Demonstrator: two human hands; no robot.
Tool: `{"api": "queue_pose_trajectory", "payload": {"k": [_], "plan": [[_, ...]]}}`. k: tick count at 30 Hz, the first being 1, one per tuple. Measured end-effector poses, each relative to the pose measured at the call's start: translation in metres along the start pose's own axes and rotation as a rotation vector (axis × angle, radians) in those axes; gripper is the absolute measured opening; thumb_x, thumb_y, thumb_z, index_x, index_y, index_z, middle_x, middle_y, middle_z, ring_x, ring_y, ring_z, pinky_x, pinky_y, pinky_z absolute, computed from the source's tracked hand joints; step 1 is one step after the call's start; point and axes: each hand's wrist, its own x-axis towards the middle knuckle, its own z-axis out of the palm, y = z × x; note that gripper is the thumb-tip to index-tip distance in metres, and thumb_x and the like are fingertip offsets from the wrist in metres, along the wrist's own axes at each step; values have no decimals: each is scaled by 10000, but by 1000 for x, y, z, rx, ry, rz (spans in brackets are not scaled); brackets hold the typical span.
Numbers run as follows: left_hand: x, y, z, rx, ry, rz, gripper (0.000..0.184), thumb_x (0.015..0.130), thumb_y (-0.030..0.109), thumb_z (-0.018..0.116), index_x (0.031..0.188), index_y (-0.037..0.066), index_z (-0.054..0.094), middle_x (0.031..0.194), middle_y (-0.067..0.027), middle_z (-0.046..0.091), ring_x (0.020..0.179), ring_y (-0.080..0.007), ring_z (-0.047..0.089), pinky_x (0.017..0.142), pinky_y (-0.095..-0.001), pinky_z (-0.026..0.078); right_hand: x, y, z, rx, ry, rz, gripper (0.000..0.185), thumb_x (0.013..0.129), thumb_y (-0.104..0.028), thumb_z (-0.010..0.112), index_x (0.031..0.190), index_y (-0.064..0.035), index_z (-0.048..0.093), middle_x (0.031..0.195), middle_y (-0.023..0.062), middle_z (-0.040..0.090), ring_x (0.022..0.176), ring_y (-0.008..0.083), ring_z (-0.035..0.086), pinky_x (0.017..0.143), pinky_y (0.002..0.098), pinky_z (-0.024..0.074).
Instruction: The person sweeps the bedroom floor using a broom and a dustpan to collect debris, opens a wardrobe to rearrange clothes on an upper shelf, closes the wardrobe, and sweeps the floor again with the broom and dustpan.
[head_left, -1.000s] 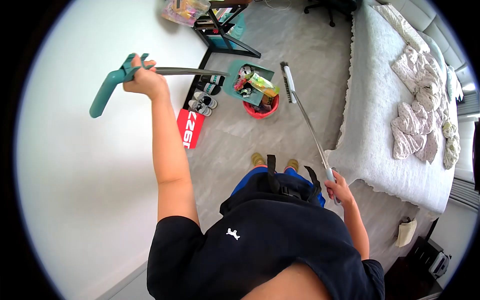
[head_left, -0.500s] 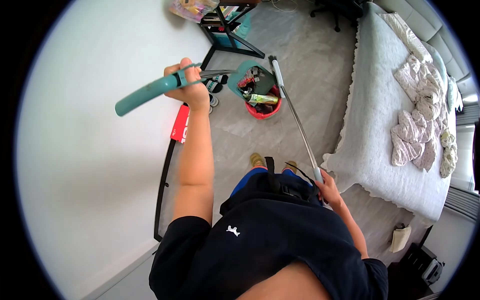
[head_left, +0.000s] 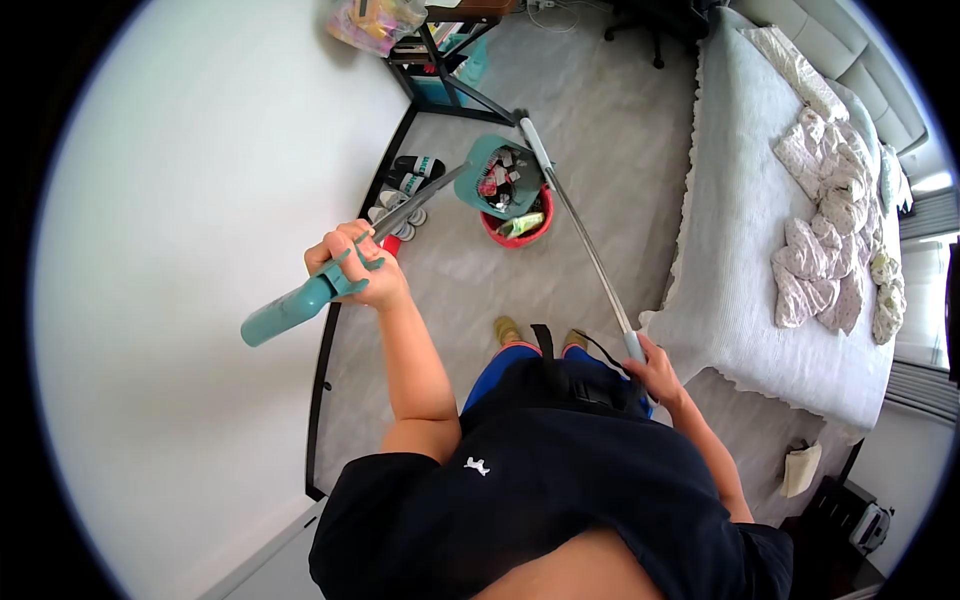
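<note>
My left hand (head_left: 357,262) is wrapped round the pole of a teal long-handled dustpan (head_left: 474,180), just beyond its thick grip. The pan hangs over a red trash bin (head_left: 516,244), tilted, with dark and red bits of litter showing inside it. A green-and-white wrapper (head_left: 522,224) lies in the bin, below the pan's edge. My right hand (head_left: 655,372) is closed on the grey grip of a broom (head_left: 592,246) with a metal pole. The broom's head (head_left: 536,142) is beside the pan's right side; whether they touch I cannot tell.
Slippers and shoes (head_left: 408,192) line the left wall near a red box (head_left: 392,245). A dark-framed shelf (head_left: 462,85) stands beyond them. To the right is a bed (head_left: 735,220) with crumpled bedding (head_left: 830,240). An office chair (head_left: 655,30) is at the back.
My left hand has come down and closer to me, and the dustpan's pole now slopes differently. The pan has shifted and turned over the bin, covering more of it. My right hand has barely moved.
</note>
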Motion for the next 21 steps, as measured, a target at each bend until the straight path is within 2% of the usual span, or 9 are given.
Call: {"api": "queue_pose_trajectory", "payload": {"k": [2,5,9,11,12,14,17,19,21], "plan": [[2,-1,-3,-15,55,-16,205,764,94,490,636,58,333,414,-7,313,373,-89,282,415,-249,299,-6,-3,-2,-2,-27,19,269,722,-75,526,969,-3,449,555,17,435,431,79,420,336,237,352],[8,-7,-8,-32,70,10,202,765,86,482,639,59,327,412,-6,309,375,-86,281,414,-248,295,0,7,-2,-126,14,-108,314,713,-75,529,1008,-4,448,563,21,445,436,76,425,339,238,357],[10,3,-15,-62,25,56,191,765,79,467,650,55,317,416,-14,312,379,-96,292,421,-264,316,2,-4,-4,-60,2,26,367,707,-71,531,1057,-9,441,546,26,448,406,83,428,340,236,361],[16,1,-14,-36,86,-22,183,763,76,459,664,54,307,418,-15,295,387,-101,279,421,-267,313,-10,-17,-4,-47,-8,125,390,708,-66,527,1082,-11,431,534,26,443,389,87,426,337,235,359],[13,8,-17,-29,37,-13,180,762,74,456,670,52,303,427,-14,292,393,-102,278,421,-266,309,-18,-21,-3,-21,-39,164,398,712,-64,524,1094,-10,422,531,26,442,385,88,426,337,235,360],[16,13,-11,-53,-56,42,175,760,70,450,680,48,295,445,-12,286,406,-104,276,420,-265,302,-10,-32,-8,25,-81,196,415,720,-61,517,1116,-7,405,525,26,440,377,90,426,335,235,363],[19,23,-12,-45,-11,-53,161,752,50,432,685,44,286,477,-15,271,425,-107,279,418,-250,283,-18,-23,-17,62,-95,210,412,731,-58,505,1124,-6,393,517,26,439,375,90,428,332,234,365],[21,31,-18,-136,-74,25,135,755,45,405,689,40,288,495,-17,249,439,-107,266,410,-230,245,-23,-37,-19,20,-72,208,396,735,-57,502,1112,-2,397,508,27,438,372,90,430,331,235,365],[17,24,-21,33,-52,105,153,755,50,415,676,54,284,490,-9,253,438,-101,258,417,-238,239,-31,-38,-17,10,-73,235,385,736,-55,501,1103,1,399,499,28,436,370,91,432,330,236,365]]}}
